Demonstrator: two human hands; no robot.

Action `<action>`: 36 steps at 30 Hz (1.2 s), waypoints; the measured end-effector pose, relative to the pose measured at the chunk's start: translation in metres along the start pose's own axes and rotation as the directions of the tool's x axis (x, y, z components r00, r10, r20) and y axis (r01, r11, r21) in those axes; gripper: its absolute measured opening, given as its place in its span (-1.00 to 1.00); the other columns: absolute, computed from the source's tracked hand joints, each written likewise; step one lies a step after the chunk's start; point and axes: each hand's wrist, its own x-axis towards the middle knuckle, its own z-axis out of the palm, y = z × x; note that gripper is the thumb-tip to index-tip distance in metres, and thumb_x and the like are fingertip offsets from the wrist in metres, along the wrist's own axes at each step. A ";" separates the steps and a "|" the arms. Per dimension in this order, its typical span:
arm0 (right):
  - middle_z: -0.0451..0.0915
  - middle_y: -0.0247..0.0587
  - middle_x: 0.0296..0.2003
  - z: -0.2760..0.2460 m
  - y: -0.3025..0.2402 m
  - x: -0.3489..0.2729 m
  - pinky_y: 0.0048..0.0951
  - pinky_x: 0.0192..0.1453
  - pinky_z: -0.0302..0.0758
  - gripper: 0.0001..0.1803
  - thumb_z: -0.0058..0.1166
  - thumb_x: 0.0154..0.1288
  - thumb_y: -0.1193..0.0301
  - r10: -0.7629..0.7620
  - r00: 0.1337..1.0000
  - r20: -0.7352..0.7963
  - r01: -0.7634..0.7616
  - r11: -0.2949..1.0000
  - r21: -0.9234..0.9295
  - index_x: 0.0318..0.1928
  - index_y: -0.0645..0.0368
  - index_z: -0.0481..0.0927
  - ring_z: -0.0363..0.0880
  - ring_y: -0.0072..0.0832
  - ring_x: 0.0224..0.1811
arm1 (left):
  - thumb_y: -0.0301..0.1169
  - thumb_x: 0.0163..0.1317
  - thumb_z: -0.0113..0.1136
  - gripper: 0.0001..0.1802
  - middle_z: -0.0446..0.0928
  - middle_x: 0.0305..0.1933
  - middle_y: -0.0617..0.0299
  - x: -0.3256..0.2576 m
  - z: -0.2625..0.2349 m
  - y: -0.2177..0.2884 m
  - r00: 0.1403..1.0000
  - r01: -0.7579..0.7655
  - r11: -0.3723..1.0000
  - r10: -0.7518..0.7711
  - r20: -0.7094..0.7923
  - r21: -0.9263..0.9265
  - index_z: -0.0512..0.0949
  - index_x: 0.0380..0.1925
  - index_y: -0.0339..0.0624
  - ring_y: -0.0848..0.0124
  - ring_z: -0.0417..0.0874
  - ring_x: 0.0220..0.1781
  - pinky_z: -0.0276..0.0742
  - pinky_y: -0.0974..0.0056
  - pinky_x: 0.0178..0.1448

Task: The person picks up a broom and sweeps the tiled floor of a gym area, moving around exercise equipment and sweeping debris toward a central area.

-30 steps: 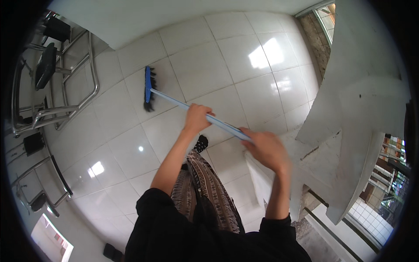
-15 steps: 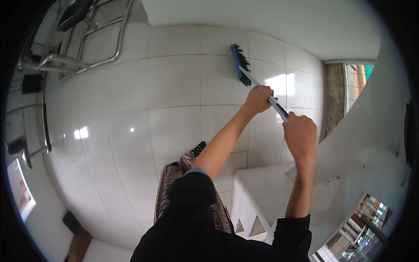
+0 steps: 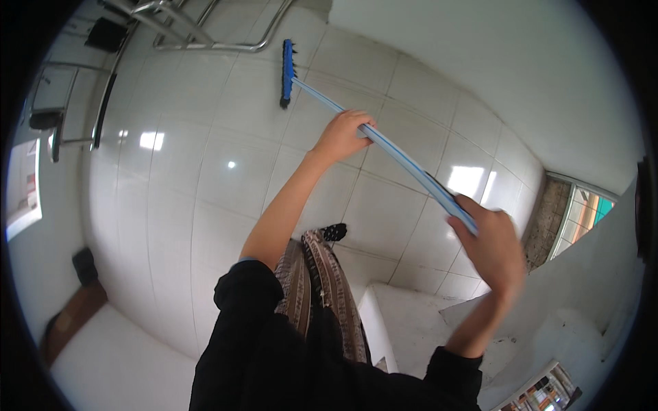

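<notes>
At the bottom of the frame the person's black long-sleeved top (image 3: 308, 363) fills the lower centre, with brown striped trousers (image 3: 322, 288) above it and a dark shoe toe (image 3: 334, 231) showing at their upper end. The right hand (image 3: 492, 248), blurred at centre right, is closed around the near end of the long pale-blue broom handle (image 3: 391, 147). The handle runs diagonally up and left from there. The left hand (image 3: 344, 134), above centre on a bare forearm, is wrapped over the middle of the handle, fingers curled round it. At the far end of the handle, near the top of the frame left of centre, the blue brush head with dark bristles (image 3: 286, 72) rests on the glossy white tiled floor (image 3: 185, 178). A white step (image 3: 411, 322) sits at lower centre right. At lower left a small dark box-shaped thing (image 3: 85, 266) lies beside a brown flat piece (image 3: 72, 316); no label can be made out. Chrome tube frames (image 3: 205, 27) stand along the upper left, and a white wall (image 3: 493, 61) fills the upper right.
</notes>
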 end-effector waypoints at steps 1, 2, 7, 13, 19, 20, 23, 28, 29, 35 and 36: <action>0.51 0.00 -0.62 -0.013 -0.004 -0.012 -0.27 -0.41 0.44 -0.78 0.09 0.10 0.36 -0.034 0.999 0.020 0.035 0.999 -0.034 -0.23 0.18 0.55 0.51 -0.13 -0.56 | -0.41 -0.29 0.33 -0.75 0.48 -0.42 0.20 -0.011 -0.017 0.012 0.998 0.037 0.999 -0.035 0.048 -0.040 0.47 -0.55 -0.11 0.25 0.48 -0.26 0.34 0.18 -0.03; 0.51 -0.02 -0.62 -0.024 -0.006 -0.018 -0.29 -0.41 0.43 -0.76 0.10 0.09 0.36 -0.075 0.997 0.034 0.077 0.995 -0.071 -0.22 0.17 0.55 0.51 -0.15 -0.58 | -0.39 -0.29 0.34 -0.74 0.48 -0.40 0.20 -0.024 -0.028 0.020 0.994 0.070 0.995 -0.064 0.086 -0.077 0.47 -0.54 -0.11 0.26 0.47 -0.26 0.33 0.18 -0.02; 0.52 -0.13 -0.60 -0.018 -0.029 0.008 -0.28 -0.37 0.42 -0.79 0.06 0.11 0.28 -0.357 0.847 0.394 0.398 0.917 -0.022 -0.23 0.04 0.54 0.51 -0.18 -0.53 | -0.30 -0.29 0.26 -0.76 0.47 -0.54 0.18 -0.167 -0.031 0.028 0.940 0.340 0.940 -0.340 0.003 -0.030 0.44 -0.61 -0.13 0.16 0.48 -0.38 0.33 0.12 -0.16; 0.52 -0.10 -0.56 0.205 -0.067 0.050 -0.17 -0.36 0.42 -0.80 -0.06 0.16 0.31 -0.539 0.540 0.646 0.604 0.783 0.149 -0.20 0.01 0.52 0.53 -0.17 -0.45 | -0.25 -0.24 0.27 -0.74 0.52 -0.45 0.18 -0.372 0.029 -0.045 0.475 0.854 0.486 -0.874 0.103 0.184 0.51 -0.49 -0.05 0.17 0.53 -0.31 0.30 0.02 -0.12; 0.53 -0.15 -0.59 0.150 -0.083 0.068 -0.19 -0.34 0.44 -0.84 -0.06 0.13 0.35 -0.454 0.722 0.522 0.621 0.759 -0.198 -0.31 0.06 0.56 0.54 -0.18 -0.46 | -0.39 -0.23 0.23 -0.80 0.51 -0.42 0.14 -0.289 0.073 -0.057 0.580 0.791 0.596 -0.802 -0.140 -0.136 0.49 -0.51 -0.13 0.10 0.50 -0.23 0.35 0.03 -0.21; 0.53 -0.16 -0.60 0.117 -0.089 0.073 -0.21 -0.32 0.44 -0.84 -0.06 0.13 0.37 -0.408 0.755 0.513 0.588 0.767 -0.256 -0.31 0.05 0.56 0.54 -0.21 -0.47 | -0.42 -0.23 0.20 -0.84 0.48 -0.47 0.12 -0.264 0.078 -0.065 0.604 0.746 0.623 -0.782 -0.155 -0.237 0.45 -0.58 -0.14 0.09 0.49 -0.25 0.31 -0.03 -0.20; 0.52 -0.10 -0.64 0.024 -0.110 0.069 -0.27 -0.37 0.46 -0.89 0.02 0.08 0.42 -0.340 0.864 0.371 0.488 0.744 -0.456 -0.37 0.13 0.57 0.55 -0.19 -0.47 | -0.53 -0.19 0.09 -0.85 0.37 -0.51 0.29 -0.155 0.060 -0.051 0.699 0.593 0.760 -0.650 -0.297 -0.267 0.34 -0.62 -0.05 0.18 0.44 -0.24 0.09 -0.39 0.01; 0.49 -0.15 -0.66 -0.014 -0.144 0.057 -0.32 -0.48 0.41 -0.90 0.01 0.09 0.48 -0.395 0.912 0.109 0.353 0.624 -0.697 -0.35 0.22 0.50 0.53 -0.27 -0.55 | -0.58 -0.15 0.08 -0.83 0.35 -0.51 0.30 -0.037 -0.001 -0.052 0.794 0.470 0.859 -0.512 -0.329 -0.202 0.30 -0.64 -0.09 0.22 0.42 -0.24 -0.04 -0.42 0.12; 0.49 -0.16 -0.65 -0.014 -0.144 0.056 -0.32 -0.50 0.40 -0.89 0.01 0.09 0.48 -0.433 0.898 0.072 0.346 0.598 -0.723 -0.33 0.22 0.48 0.53 -0.27 -0.56 | -0.62 -0.17 0.09 -0.80 0.34 -0.49 0.34 -0.028 -0.008 -0.053 0.815 0.460 0.865 -0.501 -0.291 -0.199 0.31 -0.63 -0.08 0.23 0.41 -0.22 -0.15 -0.50 0.18; 0.53 -0.13 -0.59 -0.064 -0.182 0.031 -0.26 -0.47 0.39 -0.68 0.06 0.09 0.40 -0.283 0.921 0.269 0.390 0.658 -0.644 -0.09 0.14 0.45 0.53 -0.20 -0.56 | -0.35 0.00 0.15 -0.75 0.35 -0.61 0.21 -0.053 -0.079 -0.027 0.815 0.317 0.887 -0.436 -0.381 -0.336 0.29 -0.67 -0.13 0.20 0.44 -0.38 0.29 0.00 -0.09; 0.54 -0.11 -0.60 -0.082 -0.182 0.027 -0.29 -0.50 0.40 -0.64 0.09 0.04 0.39 -0.284 0.909 0.305 0.414 0.700 -0.581 -0.08 0.15 0.46 0.52 -0.18 -0.59 | -0.30 -0.01 0.19 -0.71 0.35 -0.62 0.19 -0.061 -0.085 -0.008 0.819 0.301 0.904 -0.408 -0.403 -0.304 0.29 -0.67 -0.14 0.19 0.43 -0.42 0.30 0.07 -0.16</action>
